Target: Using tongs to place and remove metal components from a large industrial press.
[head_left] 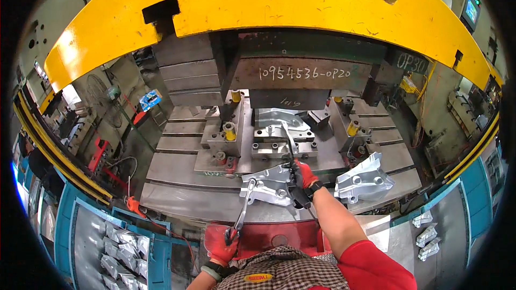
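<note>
My left hand (221,243), in a red glove, is closed around the lower end of a long silver plier-like tool (245,209). The tool's looped tip lies at the left edge of a bent sheet-metal part (274,188) on the front of the press bed. Farther forward, my right hand (305,174), also red-gloved, grips a long dark-handled metal tool (291,142). Its far end reaches a formed sheet-metal part (279,118) on the lower die (285,149). A black object (300,197) beneath my right hand is partly hidden. Another formed part (365,180) rests to the right.
The upper die block (301,74) hangs over the lower die, below the yellow press frame (285,0). Guide posts (229,131) stand beside the die. Formed parts (126,252) fill a blue-framed bin at lower left; several more (428,240) lie at lower right. A red tray (263,231) is before me.
</note>
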The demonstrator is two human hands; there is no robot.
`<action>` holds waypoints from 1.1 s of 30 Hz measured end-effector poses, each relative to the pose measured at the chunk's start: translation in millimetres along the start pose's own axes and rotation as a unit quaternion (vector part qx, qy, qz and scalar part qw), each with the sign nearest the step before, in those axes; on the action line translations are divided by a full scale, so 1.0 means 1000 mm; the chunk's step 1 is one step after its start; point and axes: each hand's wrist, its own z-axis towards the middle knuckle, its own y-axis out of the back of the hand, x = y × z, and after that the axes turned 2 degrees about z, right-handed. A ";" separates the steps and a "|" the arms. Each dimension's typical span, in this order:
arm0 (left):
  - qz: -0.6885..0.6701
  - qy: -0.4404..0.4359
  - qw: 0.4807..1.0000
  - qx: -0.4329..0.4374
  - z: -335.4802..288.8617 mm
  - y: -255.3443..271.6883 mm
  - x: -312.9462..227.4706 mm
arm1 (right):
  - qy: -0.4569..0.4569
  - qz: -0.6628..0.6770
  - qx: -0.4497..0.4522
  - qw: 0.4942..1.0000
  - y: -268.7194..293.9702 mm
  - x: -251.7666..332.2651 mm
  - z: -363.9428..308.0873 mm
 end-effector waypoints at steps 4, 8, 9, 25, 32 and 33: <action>-0.009 0.014 1.000 0.016 0.001 0.005 -0.002 | 0.030 -0.236 -0.075 0.968 -0.002 0.009 0.008; -0.086 0.072 0.992 0.057 0.004 0.014 -0.012 | 0.009 -0.234 -0.081 0.969 -0.001 0.064 -0.036; -0.130 0.107 0.983 0.076 0.001 0.013 -0.004 | -0.010 -0.182 -0.104 0.978 -0.002 0.073 -0.055; 0.210 -0.083 0.929 0.294 0.008 0.015 -0.047 | -0.075 -0.454 0.162 0.873 0.090 0.026 -0.373; 0.210 -0.099 0.916 0.328 0.013 -0.003 -0.063 | 0.000 -0.582 0.077 0.810 0.095 0.012 -0.371; 0.212 -0.094 0.916 0.327 0.013 -0.002 -0.063 | -0.033 -0.571 0.097 0.814 0.093 0.021 -0.365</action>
